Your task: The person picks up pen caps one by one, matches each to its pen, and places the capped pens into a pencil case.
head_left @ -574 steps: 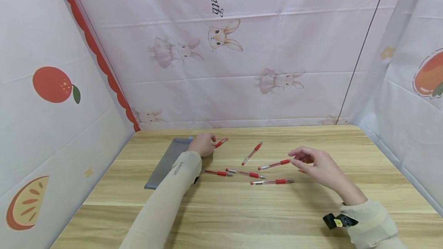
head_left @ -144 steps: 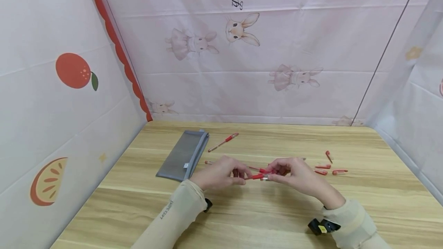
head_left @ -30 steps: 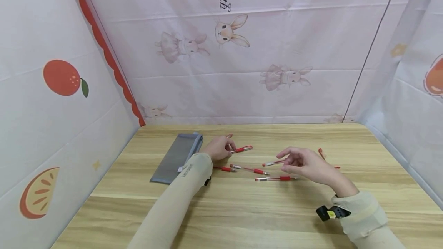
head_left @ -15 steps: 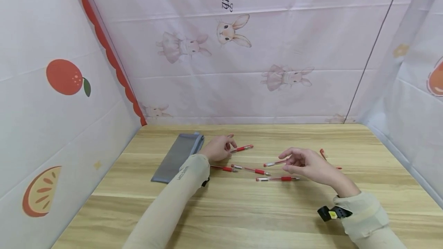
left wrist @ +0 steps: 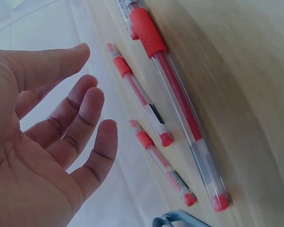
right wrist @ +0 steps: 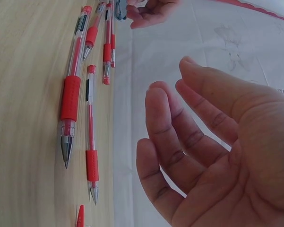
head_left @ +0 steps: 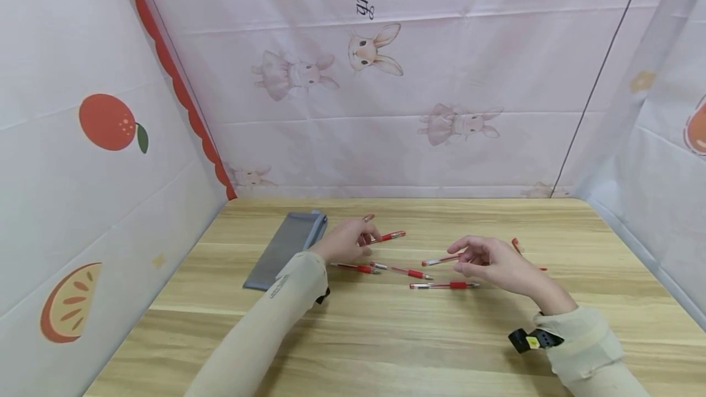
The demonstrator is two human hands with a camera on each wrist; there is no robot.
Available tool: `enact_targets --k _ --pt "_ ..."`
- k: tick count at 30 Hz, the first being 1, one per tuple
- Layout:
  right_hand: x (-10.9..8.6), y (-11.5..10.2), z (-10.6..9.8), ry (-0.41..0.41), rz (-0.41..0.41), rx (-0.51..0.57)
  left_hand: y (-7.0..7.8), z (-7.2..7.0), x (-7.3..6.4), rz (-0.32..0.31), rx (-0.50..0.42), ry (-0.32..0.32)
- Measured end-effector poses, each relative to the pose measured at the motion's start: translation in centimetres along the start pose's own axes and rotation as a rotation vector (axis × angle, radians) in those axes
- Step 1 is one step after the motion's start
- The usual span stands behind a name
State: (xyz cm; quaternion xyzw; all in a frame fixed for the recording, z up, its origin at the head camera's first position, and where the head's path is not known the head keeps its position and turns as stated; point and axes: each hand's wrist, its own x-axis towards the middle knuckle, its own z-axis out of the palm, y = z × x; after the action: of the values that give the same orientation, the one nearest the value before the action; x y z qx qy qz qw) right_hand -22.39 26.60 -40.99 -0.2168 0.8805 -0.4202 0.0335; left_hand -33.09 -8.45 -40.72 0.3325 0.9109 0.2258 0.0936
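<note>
My left hand [head_left: 344, 241] hovers by a red gel pen [head_left: 390, 236] at the back left, fingers loosely bent and holding nothing. Another pen [head_left: 368, 217] lies partly hidden behind that hand. In the left wrist view, two thinner-looking pens [left wrist: 139, 97] lie beyond a nearer pen [left wrist: 179, 104]. My right hand [head_left: 491, 262] hangs over the right side with bent, unfilled fingers. Near it are uncapped pens with bare tips, one pen [head_left: 444, 285] in front and another pen [head_left: 440, 260] partly behind the fingers. Two more uncapped pens [head_left: 405, 272] [head_left: 358, 268] lie mid-table.
A flat grey zip pouch [head_left: 280, 252] lies at the left, partly behind the left sleeve. Red pen caps [head_left: 516, 245] lie beyond my right hand, partly hidden. Wood-grain table [head_left: 375, 336] meets printed cloth walls [head_left: 441, 158] at the back and sides.
Several seconds ago both hands met over pens mid-table; now they are apart. A second pen now lies at the back left. Lately the left hand has drawn slightly back from it.
</note>
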Motion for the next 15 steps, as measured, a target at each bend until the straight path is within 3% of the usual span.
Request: enact_targets --k 4,10,15 --pt "-0.1 0.1 -0.1 0.006 -0.002 -0.009 -0.1 -0.1 -0.9 0.01 0.022 -0.018" --pt "-0.2 0.4 -0.6 0.012 0.005 0.0 -0.5 -0.4 -2.5 -0.025 -0.026 -0.042" --pt "-0.3 0.8 -1.4 0.025 0.028 -0.008 -1.4 -0.5 -3.5 -0.012 -0.03 -0.044"
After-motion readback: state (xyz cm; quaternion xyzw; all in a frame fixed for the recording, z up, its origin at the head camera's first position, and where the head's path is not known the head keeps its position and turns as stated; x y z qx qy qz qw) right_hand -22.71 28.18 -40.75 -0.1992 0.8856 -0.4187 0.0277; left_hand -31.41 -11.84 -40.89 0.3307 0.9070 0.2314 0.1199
